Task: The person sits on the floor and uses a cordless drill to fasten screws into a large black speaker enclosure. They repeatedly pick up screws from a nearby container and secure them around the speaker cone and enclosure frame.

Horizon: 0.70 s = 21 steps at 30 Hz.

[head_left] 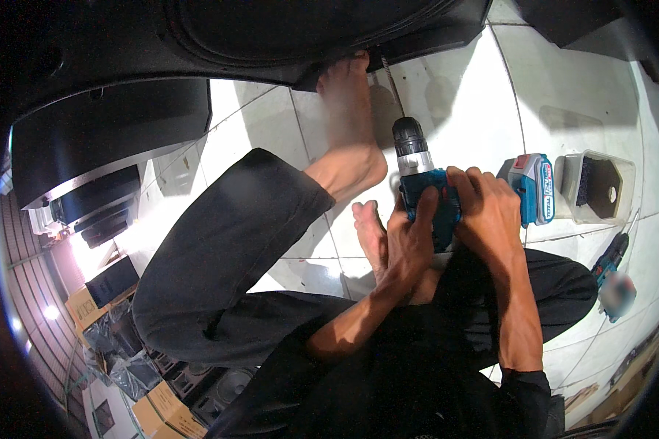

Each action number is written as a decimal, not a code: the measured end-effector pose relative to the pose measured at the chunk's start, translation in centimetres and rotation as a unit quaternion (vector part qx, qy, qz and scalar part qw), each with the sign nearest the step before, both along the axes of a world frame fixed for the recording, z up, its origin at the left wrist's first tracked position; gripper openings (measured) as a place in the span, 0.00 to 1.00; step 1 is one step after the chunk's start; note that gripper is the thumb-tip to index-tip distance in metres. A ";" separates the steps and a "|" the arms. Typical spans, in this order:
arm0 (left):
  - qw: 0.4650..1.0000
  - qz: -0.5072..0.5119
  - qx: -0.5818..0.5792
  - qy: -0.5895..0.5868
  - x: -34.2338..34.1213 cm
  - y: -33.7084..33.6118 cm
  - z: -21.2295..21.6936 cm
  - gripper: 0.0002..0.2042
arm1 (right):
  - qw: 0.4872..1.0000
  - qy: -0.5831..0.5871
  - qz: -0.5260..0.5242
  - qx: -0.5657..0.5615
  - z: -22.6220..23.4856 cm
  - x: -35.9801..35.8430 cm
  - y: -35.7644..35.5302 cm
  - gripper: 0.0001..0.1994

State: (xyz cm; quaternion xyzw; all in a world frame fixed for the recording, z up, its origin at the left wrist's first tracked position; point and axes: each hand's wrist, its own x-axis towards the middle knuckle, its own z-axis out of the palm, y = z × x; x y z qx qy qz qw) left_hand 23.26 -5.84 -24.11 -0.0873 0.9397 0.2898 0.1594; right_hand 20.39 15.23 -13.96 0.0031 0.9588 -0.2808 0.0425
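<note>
The person sits on a white tiled floor point(461, 95) with both hands wrapped around a blue cordless drill point(425, 190), and everything else is best placed from that drill. The left hand point(410, 245) closes on the drill body from below and from the left, fingers curled up over the blue housing, so its grip is shut on the tool. The right hand point(490, 212) clasps the same body from the right and from above, fingers folded over the top; its grip is likewise closed on the drill. Held by two hands like this, the tool seems steadied close to the lap, with the chuck point(410, 143) pointing away from the person toward a large black panel point(271, 36) that fills the top of the view. A thin bit or screw point(389, 73) appears to run from the chuck up to the panel's edge, though it is faint. Just left of the drill a bare foot point(351, 139) stretches toward the panel, toes at its lower edge, which looks like bracing. A second foot point(370, 230) tucks in below and left of the drill, beside the left hand. To the right of the drill lies a blue battery pack point(531, 186), and beyond it a clear plastic tub point(600, 186) holding dark parts. Lower right of the drill, another power tool point(611, 267) lies on the floor, partly blurred.
</note>
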 end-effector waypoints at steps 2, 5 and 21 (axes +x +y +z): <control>1.000 -0.018 -0.011 -0.004 0.1 -0.2 0.0 0.28 | 1.000 0.007 0.006 -0.015 -0.5 0.1 0.1 0.20; 0.996 0.046 0.039 0.065 0.6 0.1 -0.9 0.29 | 0.999 -0.008 0.025 0.029 -0.2 0.2 0.1 0.22; 0.996 0.039 -0.052 0.056 -1.2 2.3 1.9 0.24 | 0.999 0.027 0.016 0.024 -0.4 0.0 0.1 0.24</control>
